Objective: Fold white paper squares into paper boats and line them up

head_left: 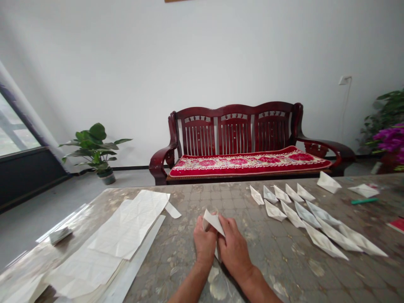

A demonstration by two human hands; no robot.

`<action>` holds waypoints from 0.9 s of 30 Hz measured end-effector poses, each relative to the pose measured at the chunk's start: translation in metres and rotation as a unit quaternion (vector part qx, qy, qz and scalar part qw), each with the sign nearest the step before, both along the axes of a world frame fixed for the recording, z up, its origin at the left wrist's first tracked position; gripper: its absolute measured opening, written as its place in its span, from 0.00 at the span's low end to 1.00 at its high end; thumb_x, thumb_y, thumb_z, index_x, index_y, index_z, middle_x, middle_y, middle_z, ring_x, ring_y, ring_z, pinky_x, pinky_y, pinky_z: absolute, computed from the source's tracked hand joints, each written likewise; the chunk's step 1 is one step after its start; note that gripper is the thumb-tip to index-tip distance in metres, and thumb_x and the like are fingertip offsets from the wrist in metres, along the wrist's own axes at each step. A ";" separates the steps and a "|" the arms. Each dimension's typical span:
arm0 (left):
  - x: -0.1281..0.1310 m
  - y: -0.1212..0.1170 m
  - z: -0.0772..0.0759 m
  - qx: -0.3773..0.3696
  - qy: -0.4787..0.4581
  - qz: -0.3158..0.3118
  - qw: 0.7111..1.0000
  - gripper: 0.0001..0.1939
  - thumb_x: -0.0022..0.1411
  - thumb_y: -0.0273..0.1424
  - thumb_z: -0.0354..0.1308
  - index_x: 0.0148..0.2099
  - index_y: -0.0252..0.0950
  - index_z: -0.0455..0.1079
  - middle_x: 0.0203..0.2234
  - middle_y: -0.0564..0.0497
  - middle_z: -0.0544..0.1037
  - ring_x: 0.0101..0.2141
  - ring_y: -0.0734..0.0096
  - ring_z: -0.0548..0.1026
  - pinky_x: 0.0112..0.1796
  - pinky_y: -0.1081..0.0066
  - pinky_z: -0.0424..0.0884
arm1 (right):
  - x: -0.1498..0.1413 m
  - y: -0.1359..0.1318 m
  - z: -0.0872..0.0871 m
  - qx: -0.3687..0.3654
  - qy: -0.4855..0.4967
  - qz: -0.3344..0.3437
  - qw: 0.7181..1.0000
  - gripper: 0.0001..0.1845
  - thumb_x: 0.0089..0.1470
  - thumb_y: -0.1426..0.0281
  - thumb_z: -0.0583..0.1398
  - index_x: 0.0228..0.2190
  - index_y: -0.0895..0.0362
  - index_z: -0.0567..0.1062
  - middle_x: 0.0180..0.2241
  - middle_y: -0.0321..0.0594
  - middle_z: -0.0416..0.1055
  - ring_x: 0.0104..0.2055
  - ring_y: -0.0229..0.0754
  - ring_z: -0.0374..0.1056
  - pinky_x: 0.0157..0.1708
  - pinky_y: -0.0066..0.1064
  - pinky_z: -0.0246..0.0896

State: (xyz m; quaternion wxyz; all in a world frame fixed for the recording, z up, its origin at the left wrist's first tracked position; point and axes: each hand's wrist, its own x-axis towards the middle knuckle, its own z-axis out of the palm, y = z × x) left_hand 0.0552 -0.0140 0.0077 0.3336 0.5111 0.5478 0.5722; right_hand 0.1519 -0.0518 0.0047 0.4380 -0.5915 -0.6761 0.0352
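Over the middle of the patterned table (176,252), a piece of folded white paper (214,221) is gripped between both hands. My left hand (203,242) closes on its left side, and my right hand (232,244) wraps round the right side. A pointed corner sticks up above the fingers, while a lower part shows between the palms. Much of the paper is hidden by the hands. To the right lie several folded paper boats (303,214) in slanting rows. Creased sheets of paper (126,231) are stacked on the left.
A green pen (364,201) and a red object (397,224) lie at the table's right. A small folded paper piece (60,235) sits near the left edge. Beyond the table stand a wooden bench (235,134) with a red cushion and a potted plant (97,147).
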 end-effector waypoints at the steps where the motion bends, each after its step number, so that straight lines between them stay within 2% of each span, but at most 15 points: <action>1: -0.001 0.000 -0.001 0.008 -0.002 -0.003 1.000 0.14 0.53 0.34 0.59 0.42 0.35 0.75 0.30 0.50 0.80 0.31 0.65 0.78 0.35 0.68 0.73 | 0.001 0.001 -0.003 0.000 0.008 0.010 1.000 0.32 0.50 0.81 0.50 0.56 0.53 0.67 0.46 0.44 0.71 0.46 0.43 0.70 0.45 0.33 0.69; 7: -0.008 0.007 -0.010 0.035 0.006 -0.034 0.999 0.15 0.55 0.33 0.54 0.41 0.36 0.77 0.35 0.47 0.81 0.38 0.61 0.78 0.41 0.64 0.73 | 0.011 0.009 -0.019 0.020 0.024 0.035 0.999 0.31 0.51 0.82 0.47 0.54 0.54 0.71 0.45 0.43 0.75 0.48 0.41 0.71 0.48 0.34 0.68; 10: -0.008 0.009 -0.011 0.032 -0.001 -0.056 0.998 0.14 0.54 0.34 0.54 0.39 0.35 0.78 0.34 0.47 0.81 0.38 0.61 0.78 0.41 0.65 0.73 | 0.016 0.010 -0.017 -0.006 0.027 0.012 1.000 0.30 0.50 0.81 0.47 0.51 0.54 0.73 0.45 0.43 0.76 0.46 0.41 0.73 0.47 0.33 0.68; 15: -0.002 0.003 -0.004 0.051 0.025 -0.109 0.992 0.14 0.53 0.32 0.55 0.39 0.37 0.78 0.35 0.47 0.82 0.38 0.60 0.78 0.43 0.63 0.73 | 0.021 0.009 -0.008 -0.042 0.035 -0.015 0.998 0.28 0.51 0.79 0.52 0.52 0.52 0.73 0.45 0.41 0.77 0.46 0.42 0.73 0.46 0.30 0.67; 20: 0.002 0.002 -0.003 0.065 0.092 -0.065 0.992 0.12 0.53 0.35 0.56 0.37 0.37 0.78 0.31 0.47 0.81 0.35 0.61 0.78 0.39 0.64 0.73 | 0.024 0.009 -0.005 -0.066 0.005 -0.032 0.997 0.27 0.49 0.79 0.53 0.48 0.48 0.76 0.40 0.37 0.78 0.42 0.41 0.73 0.44 0.29 0.65; 27: 0.000 -0.001 -0.005 0.072 0.074 -0.020 0.994 0.08 0.52 0.33 0.57 0.33 0.37 0.73 0.26 0.51 0.77 0.28 0.67 0.74 0.32 0.71 0.70 | 0.023 0.008 -0.009 -0.006 -0.058 -0.049 0.997 0.28 0.47 0.80 0.53 0.47 0.49 0.77 0.38 0.39 0.78 0.39 0.42 0.72 0.40 0.29 0.63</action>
